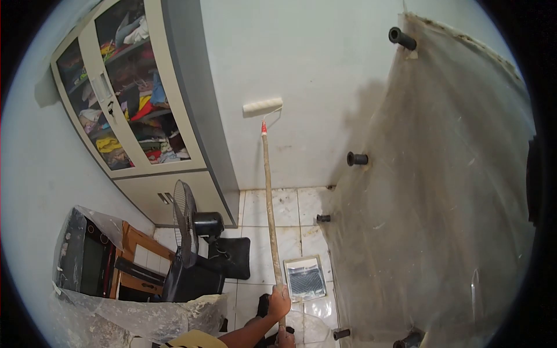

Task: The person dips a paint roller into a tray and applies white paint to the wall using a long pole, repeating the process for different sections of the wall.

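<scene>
A long wooden pole (268,203) runs up from the bottom centre, with a red-handled paint roller (263,106) at its top end against the white wall (313,69). One hand, which looks like my left hand (279,301), is wrapped round the lower pole. Below it, at the bottom edge, my right hand (285,338) also grips the pole and is partly cut off. A paint tray (306,279) with a ribbed surface lies on the tiled floor, right of the pole.
A glass-door cabinet (208,116) full of clothes stands left. Before it are a fan (185,223) and a black chair (194,281). Plastic-draped furniture (87,255) fills the lower left. A large plastic-covered panel with black pegs (429,191) takes up the right side.
</scene>
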`<state>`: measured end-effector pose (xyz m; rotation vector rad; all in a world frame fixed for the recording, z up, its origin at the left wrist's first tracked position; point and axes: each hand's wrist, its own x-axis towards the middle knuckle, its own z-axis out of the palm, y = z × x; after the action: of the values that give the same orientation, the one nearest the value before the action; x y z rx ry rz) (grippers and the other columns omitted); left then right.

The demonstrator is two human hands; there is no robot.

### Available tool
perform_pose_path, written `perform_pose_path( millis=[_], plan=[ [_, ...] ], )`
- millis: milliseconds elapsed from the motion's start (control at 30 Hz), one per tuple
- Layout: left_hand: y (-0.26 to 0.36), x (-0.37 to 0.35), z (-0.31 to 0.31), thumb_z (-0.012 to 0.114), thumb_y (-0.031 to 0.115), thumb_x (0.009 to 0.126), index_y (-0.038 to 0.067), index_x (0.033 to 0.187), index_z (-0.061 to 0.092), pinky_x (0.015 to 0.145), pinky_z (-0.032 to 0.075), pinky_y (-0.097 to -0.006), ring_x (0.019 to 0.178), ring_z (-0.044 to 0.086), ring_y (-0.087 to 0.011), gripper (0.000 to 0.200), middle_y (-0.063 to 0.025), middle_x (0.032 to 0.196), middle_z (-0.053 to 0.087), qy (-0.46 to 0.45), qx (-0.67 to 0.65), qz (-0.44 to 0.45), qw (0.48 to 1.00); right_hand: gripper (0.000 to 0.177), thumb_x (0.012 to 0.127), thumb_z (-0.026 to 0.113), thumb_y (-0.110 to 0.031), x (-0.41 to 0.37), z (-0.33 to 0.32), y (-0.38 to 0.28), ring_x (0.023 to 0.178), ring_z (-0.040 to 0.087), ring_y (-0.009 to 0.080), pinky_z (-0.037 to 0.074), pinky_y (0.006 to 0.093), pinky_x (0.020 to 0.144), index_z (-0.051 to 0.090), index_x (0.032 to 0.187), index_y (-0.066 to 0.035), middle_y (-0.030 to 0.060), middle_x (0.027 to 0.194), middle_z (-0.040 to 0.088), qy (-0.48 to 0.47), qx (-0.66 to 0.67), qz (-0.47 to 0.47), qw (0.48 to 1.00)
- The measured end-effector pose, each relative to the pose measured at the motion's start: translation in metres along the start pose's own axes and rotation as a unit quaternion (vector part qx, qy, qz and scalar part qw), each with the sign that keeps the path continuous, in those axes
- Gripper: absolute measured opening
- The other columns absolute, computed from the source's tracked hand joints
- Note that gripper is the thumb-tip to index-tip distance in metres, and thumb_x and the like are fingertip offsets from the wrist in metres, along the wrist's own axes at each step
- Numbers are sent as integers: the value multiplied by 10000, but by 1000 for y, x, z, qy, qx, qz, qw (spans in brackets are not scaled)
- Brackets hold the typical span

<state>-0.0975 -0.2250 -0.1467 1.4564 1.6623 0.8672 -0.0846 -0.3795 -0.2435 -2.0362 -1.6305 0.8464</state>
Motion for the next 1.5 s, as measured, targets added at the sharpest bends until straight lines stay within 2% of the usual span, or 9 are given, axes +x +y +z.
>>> perform_pose_path(
  millis=[33,100,367,433,533,1133,1233,1300,1500],
  plan=[
    [0,-1,0,479,281,876,-37,933,475,700,435,-526,768,558,-479,323,-301,776,577,-6,14,-16,1000,373,865,552,-315,-7,-34,-25,436,436,193,349,333,412,500,605,-53,42,495,439,-4,1,8,1000],
    [-6,-5,2,482,278,874,-39,932,478,698,435,-526,766,557,-478,322,-301,774,576,-15,30,-35,999,591,900,375,-447,-17,-60,-44,449,518,209,406,375,478,537,583,25,100,473,497,-41,311,227,922],
    [-29,9,12,490,291,870,-48,894,519,684,445,-508,756,563,-465,341,-292,757,579,-29,50,-33,998,637,869,406,-523,-10,-54,-54,450,534,212,415,361,452,557,564,15,94,455,495,-45,339,301,890],
    [-32,21,12,489,296,870,-48,882,531,688,446,-505,762,565,-462,347,-295,764,580,-33,50,-32,998,649,860,405,-554,3,-77,-75,440,526,210,400,352,423,548,569,8,79,451,479,-88,383,386,834],
    [-40,34,20,492,314,867,-49,869,550,708,451,-498,786,570,-455,368,-302,783,582,-34,63,-36,997,562,862,445,-544,13,-51,-59,340,396,128,308,285,322,447,565,-67,18,454,414,-77,443,359,818],
    [-29,131,58,472,358,863,-92,958,556,822,457,-453,916,572,-432,467,-310,922,586,-139,122,-202,962,410,792,645,-398,113,-112,-86,317,370,128,299,285,298,444,637,-77,20,462,417,-132,514,416,739],
    [-50,117,73,470,372,864,-94,972,542,823,456,-458,919,569,-437,484,-313,937,581,-151,67,-227,960,422,847,558,-421,94,-103,-70,315,378,131,295,281,297,449,639,-70,23,457,417,-132,480,393,774],
    [-40,96,65,476,370,860,-100,992,519,823,456,-459,902,570,-446,490,-316,922,581,-131,110,-187,967,324,827,612,-243,72,-110,-71,375,429,178,328,334,354,485,583,-73,13,472,426,-139,502,401,754],
    [-23,38,33,492,351,848,-100,995,493,794,454,-478,864,575,-452,474,-324,904,578,-118,101,-132,979,364,863,558,-306,28,-87,-62,361,362,133,311,324,358,495,596,-67,10,464,389,-85,424,362,826]
  ],
)
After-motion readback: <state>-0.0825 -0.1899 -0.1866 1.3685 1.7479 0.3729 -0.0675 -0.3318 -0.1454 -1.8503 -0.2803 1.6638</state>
